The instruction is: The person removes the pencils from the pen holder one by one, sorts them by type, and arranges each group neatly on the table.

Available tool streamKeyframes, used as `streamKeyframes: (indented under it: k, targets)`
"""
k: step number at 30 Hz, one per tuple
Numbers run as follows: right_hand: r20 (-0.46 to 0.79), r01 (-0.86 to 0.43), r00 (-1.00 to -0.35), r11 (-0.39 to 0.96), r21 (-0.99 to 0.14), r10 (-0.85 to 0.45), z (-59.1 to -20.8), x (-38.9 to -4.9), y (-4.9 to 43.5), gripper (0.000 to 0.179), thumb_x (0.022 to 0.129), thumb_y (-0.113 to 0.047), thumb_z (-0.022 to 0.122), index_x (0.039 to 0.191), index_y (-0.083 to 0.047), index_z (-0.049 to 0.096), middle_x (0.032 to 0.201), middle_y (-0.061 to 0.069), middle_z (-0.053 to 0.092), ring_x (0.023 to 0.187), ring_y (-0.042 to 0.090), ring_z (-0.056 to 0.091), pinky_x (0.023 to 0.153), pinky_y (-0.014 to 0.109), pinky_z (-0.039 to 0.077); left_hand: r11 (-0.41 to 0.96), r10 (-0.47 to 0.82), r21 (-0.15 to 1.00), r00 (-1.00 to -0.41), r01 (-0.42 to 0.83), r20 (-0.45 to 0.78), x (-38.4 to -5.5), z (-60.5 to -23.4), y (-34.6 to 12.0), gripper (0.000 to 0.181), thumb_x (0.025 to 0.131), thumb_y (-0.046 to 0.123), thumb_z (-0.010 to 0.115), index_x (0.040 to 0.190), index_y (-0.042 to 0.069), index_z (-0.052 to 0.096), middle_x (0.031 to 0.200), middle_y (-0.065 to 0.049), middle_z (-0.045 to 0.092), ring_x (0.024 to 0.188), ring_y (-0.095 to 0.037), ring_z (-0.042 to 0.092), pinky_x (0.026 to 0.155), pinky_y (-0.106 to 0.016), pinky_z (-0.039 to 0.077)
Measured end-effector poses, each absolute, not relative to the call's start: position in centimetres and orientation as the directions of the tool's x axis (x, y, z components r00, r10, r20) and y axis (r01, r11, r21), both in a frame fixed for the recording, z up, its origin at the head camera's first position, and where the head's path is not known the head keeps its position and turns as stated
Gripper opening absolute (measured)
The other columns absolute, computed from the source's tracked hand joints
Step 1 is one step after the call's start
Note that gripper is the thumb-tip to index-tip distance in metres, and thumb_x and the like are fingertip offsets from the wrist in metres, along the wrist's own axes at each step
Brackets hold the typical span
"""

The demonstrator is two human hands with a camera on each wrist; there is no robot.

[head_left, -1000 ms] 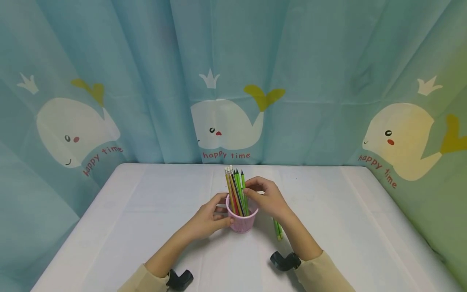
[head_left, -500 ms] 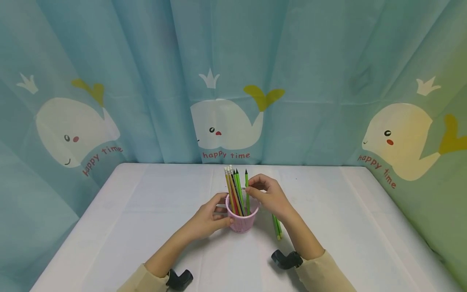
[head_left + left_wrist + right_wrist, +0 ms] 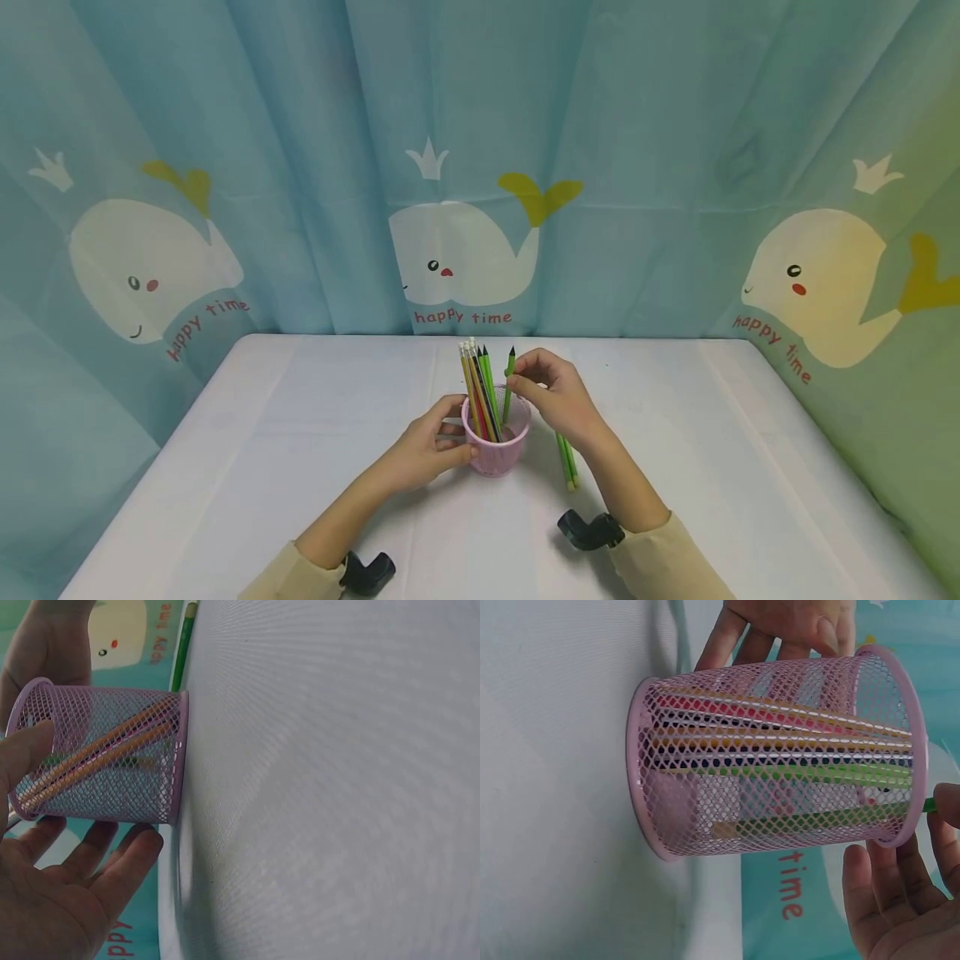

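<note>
A pink mesh pencil cup (image 3: 497, 459) stands upright on the table. My left hand (image 3: 422, 452) holds it from the left, thumb in front and fingers behind, as the left wrist view also shows around the mesh cup (image 3: 120, 796). Several pencils (image 3: 480, 392), yellow, dark, red and green, lean toward the cup's left side. Above the right of the rim, my right hand (image 3: 558, 398) pinches a green pencil (image 3: 507, 407) near its black point. Through the mesh in the right wrist view, that green pencil (image 3: 802, 820) has its lower end inside the cup, raised off the bottom.
Green pencils (image 3: 567, 463) lie on the white table (image 3: 315, 433), right of the cup and partly behind the right forearm. Black wrist-worn devices (image 3: 590, 532) sit by the sleeves. A blue whale-print curtain (image 3: 645, 167) hangs along the table's back edge.
My right hand has drawn the green pencil rightward, away from the others, and slightly up, its lower end still within the cup. The left hand keeps its hold on the cup.
</note>
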State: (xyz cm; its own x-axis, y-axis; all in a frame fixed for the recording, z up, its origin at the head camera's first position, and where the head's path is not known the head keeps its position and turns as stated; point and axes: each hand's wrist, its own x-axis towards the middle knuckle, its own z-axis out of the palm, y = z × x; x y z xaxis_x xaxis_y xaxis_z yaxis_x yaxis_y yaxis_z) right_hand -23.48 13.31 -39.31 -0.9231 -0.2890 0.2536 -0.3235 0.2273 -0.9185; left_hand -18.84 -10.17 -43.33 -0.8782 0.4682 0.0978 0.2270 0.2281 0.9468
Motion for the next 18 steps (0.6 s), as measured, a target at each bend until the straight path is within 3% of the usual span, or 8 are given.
streamKeyframes:
  k: [6,13,18]
  targets:
    - [0.26,-0.321,-0.924,0.198,-0.926,-0.28,-38.7,-23.3,13.4,0.012,0.095,-0.01,0.065,0.102,-0.002,0.06,0.103,0.013,0.066,0.094,0.023,0.064,0.08,0.028,0.059,0.221,0.466,0.949,-0.879,0.227,0.101,-18.9,-43.5,-10.2,0.064,0.091,0.014,0.073,0.145,0.007,0.039,0.141,-0.023,0.049,0.122,-0.038,0.059,0.1,-0.035,0.055]
    - [0.253,-0.294,-0.932,0.135,-0.946,-0.259,-37.9,-23.1,13.9,0.015,0.096,-0.011,0.064,0.105,0.0,0.057,0.11,0.018,0.066,0.096,0.024,0.068,0.087,0.043,0.061,0.234,0.47,0.944,-0.877,0.232,0.099,-19.0,-43.3,-10.3,0.065,0.091,0.015,0.073,0.145,0.006,0.038,0.14,-0.024,0.05,0.122,-0.039,0.059,0.1,-0.037,0.055]
    - [0.266,-0.296,-0.935,0.103,-0.95,-0.235,-37.4,-22.9,14.2,0.02,0.098,-0.013,0.064,0.108,0.002,0.056,0.11,0.018,0.065,0.097,0.019,0.069,0.089,0.044,0.06,0.24,0.468,0.943,-0.878,0.232,0.097,-18.9,-43.4,-10.3,0.065,0.091,0.015,0.073,0.145,0.006,0.039,0.139,-0.023,0.051,0.121,-0.038,0.059,0.099,-0.036,0.055]
